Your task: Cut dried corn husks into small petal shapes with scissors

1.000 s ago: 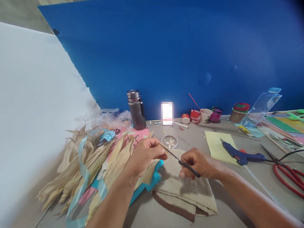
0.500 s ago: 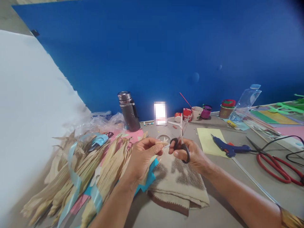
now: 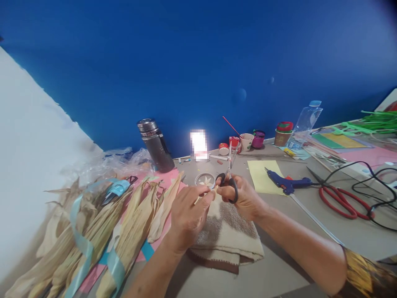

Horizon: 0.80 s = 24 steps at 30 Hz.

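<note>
My left hand (image 3: 190,213) pinches a small pale piece of corn husk (image 3: 213,194), mostly covered by the fingers. My right hand (image 3: 243,199) has its fingers through the black handles of a pair of scissors (image 3: 229,165); the blades point up, slightly apart. The fingertips of both hands meet at the husk piece. Just beyond them, a pale star-shaped piece (image 3: 206,181) lies within a clear tape ring (image 3: 196,179). Under the hands is a folded beige-brown cloth (image 3: 231,238).
Dried corn husks (image 3: 130,231) and a light blue ribbon (image 3: 81,240) spread over the left side. A dark flask (image 3: 156,147) stands behind. Rightward lie a blue glue gun (image 3: 288,181), red-handled scissors (image 3: 341,200) and a black cable (image 3: 384,198). Paint pots (image 3: 235,145) line the back.
My hands have come together, the right fingertips now touching the husk piece held by the left. The left hand has turned more back-up. The view has swung slightly right.
</note>
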Each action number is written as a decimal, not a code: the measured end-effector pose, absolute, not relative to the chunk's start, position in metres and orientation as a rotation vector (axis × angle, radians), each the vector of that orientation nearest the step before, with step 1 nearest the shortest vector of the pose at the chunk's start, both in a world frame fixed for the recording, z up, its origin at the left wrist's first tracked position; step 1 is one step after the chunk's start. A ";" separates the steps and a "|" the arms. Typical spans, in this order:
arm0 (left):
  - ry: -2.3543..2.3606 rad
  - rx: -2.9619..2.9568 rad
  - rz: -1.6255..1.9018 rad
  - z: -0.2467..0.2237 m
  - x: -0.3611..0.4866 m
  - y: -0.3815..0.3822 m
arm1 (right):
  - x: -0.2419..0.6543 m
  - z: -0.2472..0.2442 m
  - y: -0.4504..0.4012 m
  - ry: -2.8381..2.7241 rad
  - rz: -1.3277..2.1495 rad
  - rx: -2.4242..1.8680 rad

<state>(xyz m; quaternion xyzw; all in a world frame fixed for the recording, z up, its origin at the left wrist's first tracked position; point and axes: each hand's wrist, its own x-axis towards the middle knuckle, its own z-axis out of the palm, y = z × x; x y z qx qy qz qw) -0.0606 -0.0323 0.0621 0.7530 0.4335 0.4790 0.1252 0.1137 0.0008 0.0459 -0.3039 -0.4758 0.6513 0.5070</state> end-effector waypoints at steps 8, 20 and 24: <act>1.223 1.450 1.281 0.067 -0.053 -0.032 | 0.115 0.057 0.000 -1.214 1.405 -0.895; 1.136 1.059 1.142 0.065 -0.046 -0.029 | 0.121 0.046 0.007 -1.284 1.431 -0.856; 1.138 1.028 1.179 0.061 -0.046 -0.027 | 0.121 0.045 0.008 -1.304 1.442 -0.821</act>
